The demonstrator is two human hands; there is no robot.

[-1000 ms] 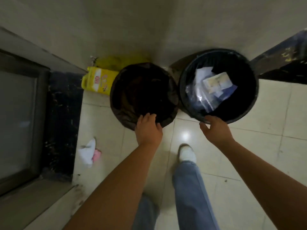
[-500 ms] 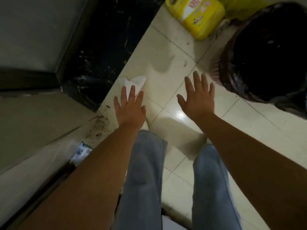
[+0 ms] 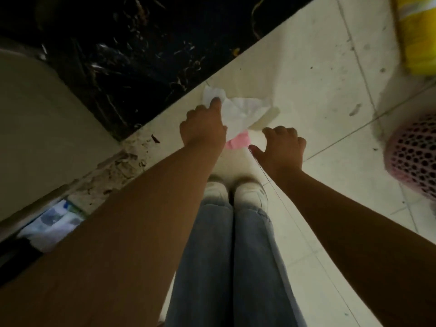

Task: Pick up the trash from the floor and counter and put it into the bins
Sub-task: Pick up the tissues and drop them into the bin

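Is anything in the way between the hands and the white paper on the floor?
Nothing visible blocks it. The left hand is already on the crumpled white paper, one fingertip pressing its top edge. The right hand hovers beside the pink scrap, with only bare tile floor between them.

Pale, speckled floor tiles [image 3: 313,74] meet a black marble strip [image 3: 132,50]; dim light, crumbling threshold [image 3: 122,166] at left.

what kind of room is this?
Probably a home kitchen or utility corner: pale tiled floor, a dark marble-look plinth, a yellow bag, tissue litter under the left hand.
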